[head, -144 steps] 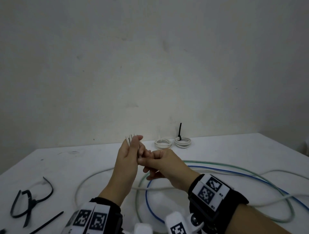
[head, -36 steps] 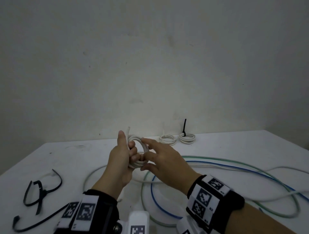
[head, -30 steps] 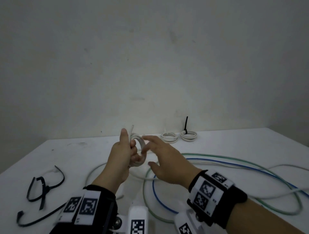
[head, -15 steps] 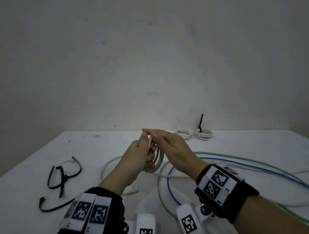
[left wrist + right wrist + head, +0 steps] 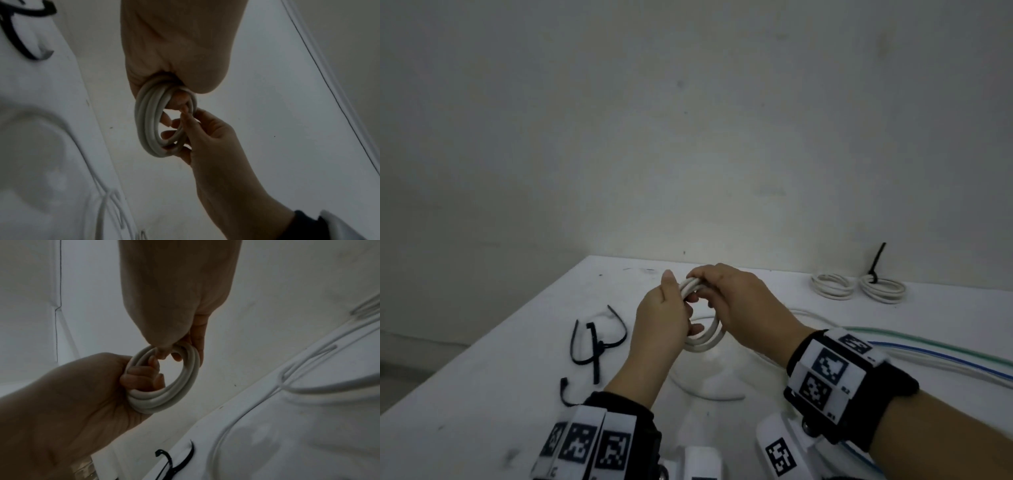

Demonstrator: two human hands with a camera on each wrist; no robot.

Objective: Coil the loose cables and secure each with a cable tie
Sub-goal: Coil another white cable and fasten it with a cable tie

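Both my left hand (image 5: pixel 659 320) and right hand (image 5: pixel 739 301) grasp the white coil (image 5: pixel 703 339) at frame centre, untied; one tied coil (image 5: pixel 881 289) and one bare coil (image 5: pixel 832 286) upper right; loose cables (image 5: pixel 928 356) right and black ties (image 5: pixel 595 342) left remain.

White cable coil (image 5: pixel 703 337), several loops, held upright above table; black cable ties (image 5: pixel 599 342) flat, left of coil.
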